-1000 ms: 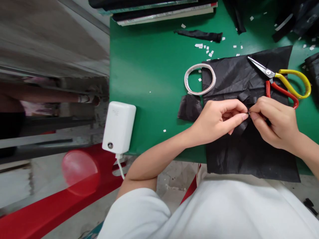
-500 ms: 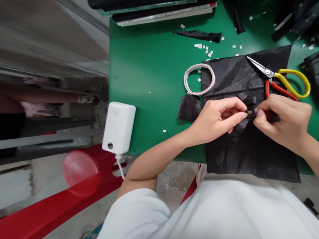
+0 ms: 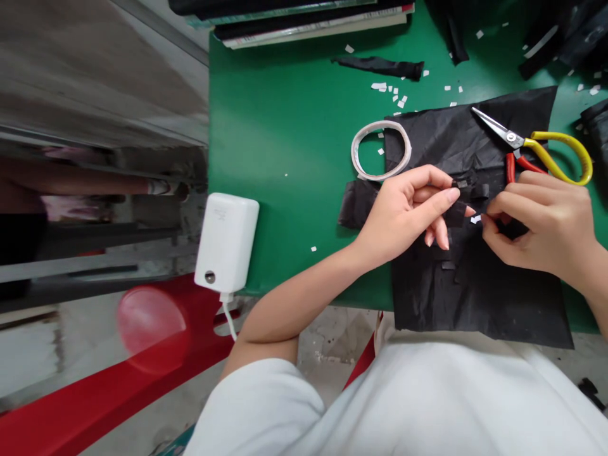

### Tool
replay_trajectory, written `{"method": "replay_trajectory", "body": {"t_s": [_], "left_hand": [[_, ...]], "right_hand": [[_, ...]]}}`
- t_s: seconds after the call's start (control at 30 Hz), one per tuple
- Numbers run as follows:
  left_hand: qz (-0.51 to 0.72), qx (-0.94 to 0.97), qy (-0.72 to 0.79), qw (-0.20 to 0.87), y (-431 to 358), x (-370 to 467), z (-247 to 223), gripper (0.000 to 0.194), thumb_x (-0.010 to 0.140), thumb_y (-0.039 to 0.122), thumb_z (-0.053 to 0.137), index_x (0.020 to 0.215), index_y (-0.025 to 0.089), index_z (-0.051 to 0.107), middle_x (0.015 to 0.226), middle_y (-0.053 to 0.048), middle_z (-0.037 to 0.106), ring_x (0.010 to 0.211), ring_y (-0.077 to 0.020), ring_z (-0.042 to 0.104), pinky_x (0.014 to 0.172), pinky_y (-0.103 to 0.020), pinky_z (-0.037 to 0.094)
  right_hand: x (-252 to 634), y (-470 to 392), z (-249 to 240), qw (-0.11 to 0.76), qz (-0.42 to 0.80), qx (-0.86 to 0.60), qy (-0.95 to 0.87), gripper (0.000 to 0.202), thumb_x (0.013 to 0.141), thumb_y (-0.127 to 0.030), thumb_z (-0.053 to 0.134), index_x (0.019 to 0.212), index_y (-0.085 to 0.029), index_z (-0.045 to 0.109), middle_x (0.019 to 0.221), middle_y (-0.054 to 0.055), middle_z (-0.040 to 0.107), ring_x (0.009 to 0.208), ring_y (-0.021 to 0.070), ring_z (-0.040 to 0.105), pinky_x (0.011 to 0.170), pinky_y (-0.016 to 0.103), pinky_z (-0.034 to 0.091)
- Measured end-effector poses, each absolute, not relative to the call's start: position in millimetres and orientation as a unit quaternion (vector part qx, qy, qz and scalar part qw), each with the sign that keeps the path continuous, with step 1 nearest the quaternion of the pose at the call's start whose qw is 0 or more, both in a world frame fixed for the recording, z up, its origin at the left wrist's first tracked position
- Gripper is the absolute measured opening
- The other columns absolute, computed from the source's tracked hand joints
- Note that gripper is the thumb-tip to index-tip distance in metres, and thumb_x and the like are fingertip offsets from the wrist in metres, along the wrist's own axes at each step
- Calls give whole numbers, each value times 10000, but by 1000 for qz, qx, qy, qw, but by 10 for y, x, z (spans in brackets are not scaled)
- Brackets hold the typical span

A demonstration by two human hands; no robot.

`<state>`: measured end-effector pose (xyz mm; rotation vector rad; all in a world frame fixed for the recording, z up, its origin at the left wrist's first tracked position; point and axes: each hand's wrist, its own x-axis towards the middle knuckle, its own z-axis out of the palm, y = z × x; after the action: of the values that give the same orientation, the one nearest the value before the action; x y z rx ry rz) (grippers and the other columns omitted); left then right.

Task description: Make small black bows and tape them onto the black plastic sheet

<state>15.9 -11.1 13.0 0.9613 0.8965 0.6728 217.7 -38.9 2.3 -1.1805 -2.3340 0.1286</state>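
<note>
Green tabletop (image 3: 285,126) fills much of the room's frame, with books (image 3: 313,28) stacked at its far edge and a white power bank (image 3: 228,240) at its near left corner. From where I stand, a person in a white shirt (image 3: 403,399) works over a black sheet (image 3: 479,285) that lies beneath both hands and runs past the table's near edge. Thumb and forefinger of the left hand (image 3: 403,215) meet on a small black piece (image 3: 460,184), the other fingers loosely spread. Fingertips of the right hand (image 3: 546,218) are drawn together, the rest curled; a white scrap (image 3: 475,220) sits right by them, though I cannot tell whether they grip it. It lies between the hands, nearer the right, while the black piece is farther from the person and leftward. Beyond the right hand, scissors (image 3: 512,138) point their blades away and to the left; a white ring of tape (image 3: 354,155) overlaps the sheet's left edge.
</note>
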Motion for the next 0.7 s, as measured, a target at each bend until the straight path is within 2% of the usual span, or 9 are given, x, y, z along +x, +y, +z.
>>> {"method": "replay_trajectory", "body": {"t_s": [0.13, 0.33, 0.47, 0.57, 0.7], "left_hand": [[288, 404, 409, 766, -112, 166, 116, 463, 701, 499, 780, 819, 191, 456, 443, 100, 563, 353, -102, 594, 335, -145, 420], [268, 366, 389, 802, -121, 162, 102, 435, 739, 456, 769, 839, 200, 431, 373, 109, 553, 308, -105, 567, 299, -119, 392], [257, 351, 387, 813, -136, 170, 114, 437, 735, 446, 777, 843, 199, 434, 371, 105, 560, 285, -95, 541, 287, -110, 369], [250, 343, 382, 821, -150, 175, 118, 434, 740, 447, 773, 848, 198, 435, 379, 101, 569, 294, -100, 552, 288, -111, 376], [249, 338, 371, 829, -169, 181, 111, 423, 747, 444, 767, 848, 197, 440, 380, 108, 554, 311, -108, 570, 294, -118, 396]], "right_hand": [[2163, -381, 18, 294, 0, -372, -880, 147, 745, -140, 662, 769, -228, 547, 600, -22, 595, 550, 144, 432, 462, 307, 329], [2138, -372, 2, 384, -49, -279, -879, 236, 725, -126, 736, 890, -228, 600, 653, -22, 630, 544, 128, 423, 469, 281, 390], [2103, -379, 22, 366, -63, -274, -887, 266, 763, -76, 709, 928, -278, 657, 623, -47, 635, 530, 119, 478, 473, 265, 416], [2080, -391, 33, 348, -42, -300, -887, 218, 814, -96, 674, 877, -305, 682, 657, -45, 661, 547, 117, 507, 483, 272, 430], [2069, -403, 48, 386, -9, -296, -874, 189, 794, -91, 699, 861, -265, 669, 682, -21, 658, 567, 130, 470, 487, 286, 419]]}}
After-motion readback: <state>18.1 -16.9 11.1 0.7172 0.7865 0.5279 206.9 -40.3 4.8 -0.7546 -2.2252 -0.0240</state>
